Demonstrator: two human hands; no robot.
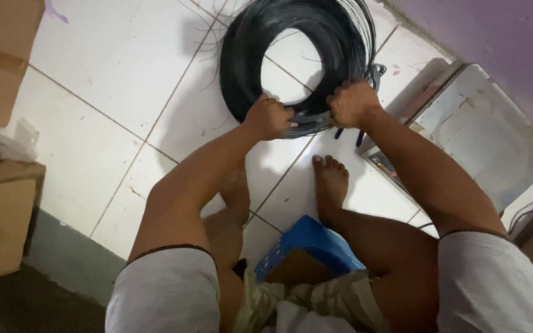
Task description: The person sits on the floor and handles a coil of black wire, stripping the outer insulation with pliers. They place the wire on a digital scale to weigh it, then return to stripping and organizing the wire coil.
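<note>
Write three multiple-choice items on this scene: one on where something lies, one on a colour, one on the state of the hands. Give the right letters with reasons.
1. Where does the coil of wire lie?
A. on the white tiled floor
B. on the cardboard box
C. in the person's lap

2. What colour is the box between the person's legs?
A. red
B. blue
C. green

3. What are the two hands doing?
A. both hang free above the floor
B. only one touches the coil
C. both grip the near edge of the coil

Answers:
1. A, since the coil rests on the tiled floor, ahead of the person's foot.
2. B, since its visible top is plainly blue.
3. C, since the left hand and the right hand are each closed around the coil's near edge, side by side.
</note>
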